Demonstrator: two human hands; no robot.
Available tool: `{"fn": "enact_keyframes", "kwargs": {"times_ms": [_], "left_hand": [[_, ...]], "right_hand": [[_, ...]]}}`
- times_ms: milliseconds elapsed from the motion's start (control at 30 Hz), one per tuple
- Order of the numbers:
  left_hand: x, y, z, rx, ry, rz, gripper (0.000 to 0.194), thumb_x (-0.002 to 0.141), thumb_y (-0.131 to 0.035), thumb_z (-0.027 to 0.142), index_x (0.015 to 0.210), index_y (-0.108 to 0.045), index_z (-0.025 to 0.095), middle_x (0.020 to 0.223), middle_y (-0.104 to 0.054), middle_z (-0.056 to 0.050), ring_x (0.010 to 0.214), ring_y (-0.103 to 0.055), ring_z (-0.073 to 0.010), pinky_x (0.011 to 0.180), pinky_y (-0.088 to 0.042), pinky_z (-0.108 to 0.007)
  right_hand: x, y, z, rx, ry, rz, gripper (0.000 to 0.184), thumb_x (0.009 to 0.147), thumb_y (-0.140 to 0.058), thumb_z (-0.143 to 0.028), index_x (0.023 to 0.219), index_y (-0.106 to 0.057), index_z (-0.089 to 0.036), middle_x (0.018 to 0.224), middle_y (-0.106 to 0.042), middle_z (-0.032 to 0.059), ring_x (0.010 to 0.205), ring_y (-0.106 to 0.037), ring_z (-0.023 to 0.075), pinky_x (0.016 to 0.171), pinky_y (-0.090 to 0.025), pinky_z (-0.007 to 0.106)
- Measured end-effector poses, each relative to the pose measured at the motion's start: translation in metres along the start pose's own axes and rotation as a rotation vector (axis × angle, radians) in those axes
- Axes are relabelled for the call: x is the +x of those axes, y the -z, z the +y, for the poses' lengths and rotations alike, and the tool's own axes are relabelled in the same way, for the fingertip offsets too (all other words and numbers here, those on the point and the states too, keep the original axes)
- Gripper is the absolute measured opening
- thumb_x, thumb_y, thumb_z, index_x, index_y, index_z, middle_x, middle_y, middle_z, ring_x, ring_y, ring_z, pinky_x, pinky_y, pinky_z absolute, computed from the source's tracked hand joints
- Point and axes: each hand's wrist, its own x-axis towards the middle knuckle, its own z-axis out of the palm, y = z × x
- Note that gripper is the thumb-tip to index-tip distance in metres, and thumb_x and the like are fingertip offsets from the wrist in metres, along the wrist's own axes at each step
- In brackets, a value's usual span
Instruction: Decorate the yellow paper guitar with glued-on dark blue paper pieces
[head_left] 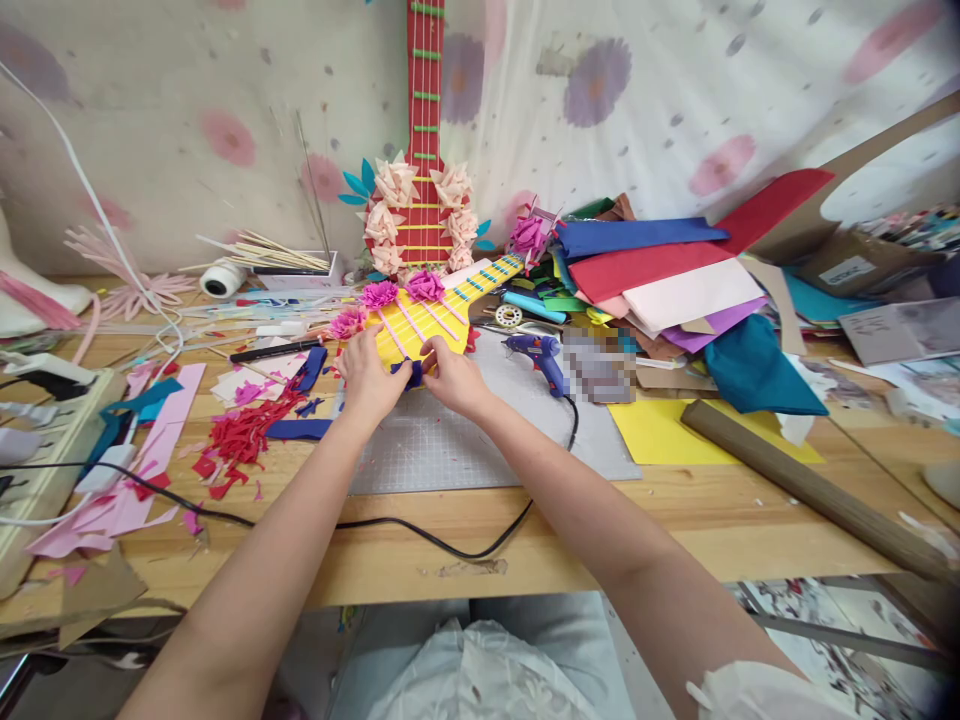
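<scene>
A yellow craft guitar lies on the grey cutting mat, its neck slanting up to the right. Magenta paper flowers and pale pink strips decorate its body. At its lower edge, a small dark blue paper piece sits between my two hands. My left hand has its fingers bent over the guitar's left side, the thumb against the blue piece. Pinching the same piece from the other side is my right hand. The fingertips partly hide the blue piece, so its full shape does not show.
A blue glue gun lies right of my hands, its black cord looping along the table front. Red paper scraps and blue strips lie left. Behind stands a red craft guitar. Folded coloured sheets are piled right.
</scene>
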Motion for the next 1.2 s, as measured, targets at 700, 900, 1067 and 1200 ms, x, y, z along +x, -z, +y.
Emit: {"fn": "enact_keyframes", "kwargs": {"times_ms": [700,900,1067,1200], "left_hand": [[-0.024,0.002,0.003,0.037,-0.273,0.009,0.069,0.06,-0.071,0.029,0.122,-0.041,0.023,0.131,-0.041,-0.014,0.131,-0.029,-0.0319,0.11,-0.014,-0.053],[-0.024,-0.012,0.012,0.068,-0.246,0.019,0.063,0.065,-0.063,0.019,0.124,-0.041,0.021,0.134,-0.04,-0.016,0.135,-0.024,-0.0325,0.11,-0.006,-0.057],[-0.017,-0.013,0.008,0.056,-0.307,-0.018,0.058,0.065,-0.059,0.014,0.121,-0.046,0.021,0.131,-0.045,-0.013,0.134,-0.028,-0.0293,0.111,-0.008,-0.053],[-0.014,-0.004,0.001,0.035,-0.363,-0.067,0.056,0.065,-0.06,0.019,0.119,-0.047,0.023,0.128,-0.046,-0.012,0.131,-0.033,-0.0286,0.111,-0.015,-0.05]], "right_hand": [[-0.007,0.01,0.024,0.25,-0.114,0.196,0.022,0.075,-0.051,-0.02,0.095,-0.043,-0.022,0.083,-0.065,-0.002,0.066,-0.058,0.0107,0.068,-0.044,0.027],[-0.013,0.005,0.031,0.25,-0.114,0.242,0.022,0.076,-0.047,-0.021,0.097,-0.043,-0.021,0.085,-0.063,-0.0007,0.066,-0.059,0.0114,0.068,-0.045,0.028],[-0.013,0.005,0.035,0.28,-0.107,0.237,0.023,0.076,-0.048,-0.021,0.099,-0.044,-0.021,0.086,-0.064,-0.0008,0.065,-0.06,0.0111,0.069,-0.046,0.029],[-0.013,0.005,0.036,0.309,-0.126,0.209,0.024,0.078,-0.047,-0.02,0.102,-0.044,-0.022,0.088,-0.065,-0.0012,0.064,-0.062,0.0101,0.069,-0.048,0.028]]}}
